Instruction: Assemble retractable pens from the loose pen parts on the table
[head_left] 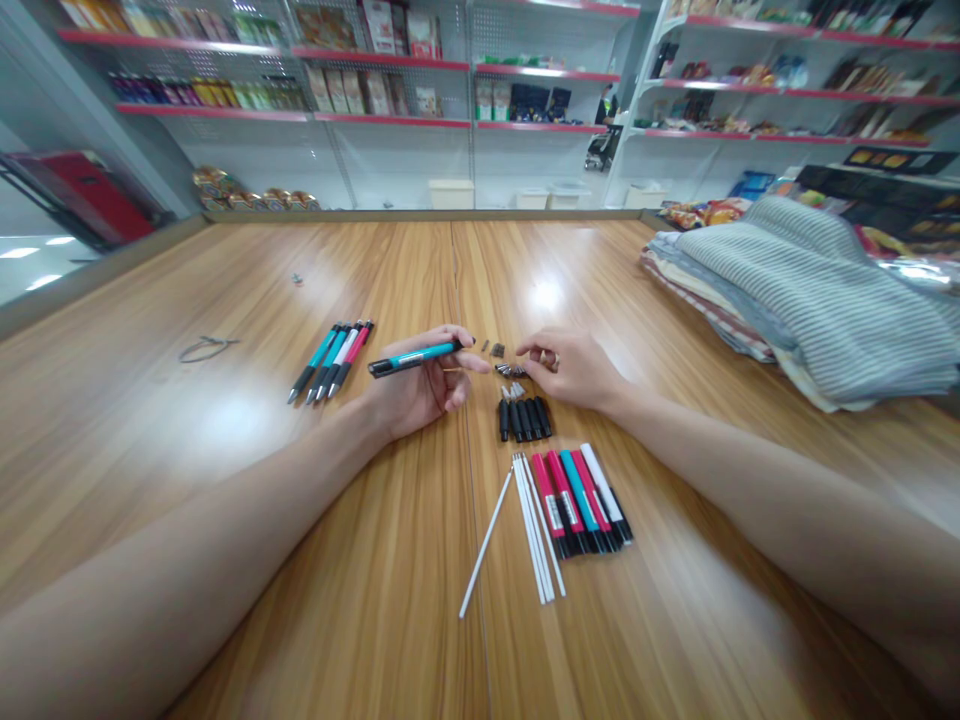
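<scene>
My left hand (pixel 424 385) grips a teal pen barrel (pixel 414 357), held level above the wooden table (pixel 225 480). My right hand (pixel 570 365) rests on the table, its fingertips pinched at a small pile of metal parts (pixel 510 370). Just below lie several black pen grips (pixel 523 418) in a row. Nearer me are several white refill tubes (pixel 534 525) and a row of red, teal and white pen barrels (pixel 581 497). To the left lie several assembled pens (pixel 331 360).
A stack of folded striped cloth (pixel 817 290) sits at the right of the table. A thin wire loop (pixel 206 348) lies far left. Shelves of packaged goods (pixel 375 70) line the back wall. A red case (pixel 82 195) stands at left.
</scene>
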